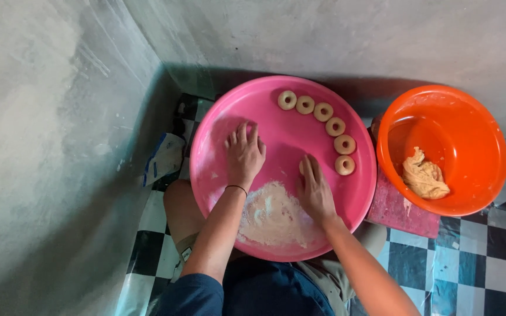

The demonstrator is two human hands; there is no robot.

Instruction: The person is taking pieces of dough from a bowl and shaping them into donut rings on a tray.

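Both hands lay flat, palms down and holding nothing: the left hand (244, 153) on the pink tray (218, 126), the right hand (315, 190) beside the flour pile (273, 215). Six dough rings (324, 112) curved from 12 to 3 o'clock. Shaping appeared under way; a next ring would call for dough (423, 176) from the orange bowl (469, 111).

Whatever lies under the left hand (243, 155) and the right hand (315, 190), both palm-down on the pink tray (218, 131), cannot be seen. The tray hides most of the person's lap at 6 o'clock. The orange bowl (469, 117) covers part of the red block (396, 210) beneath it
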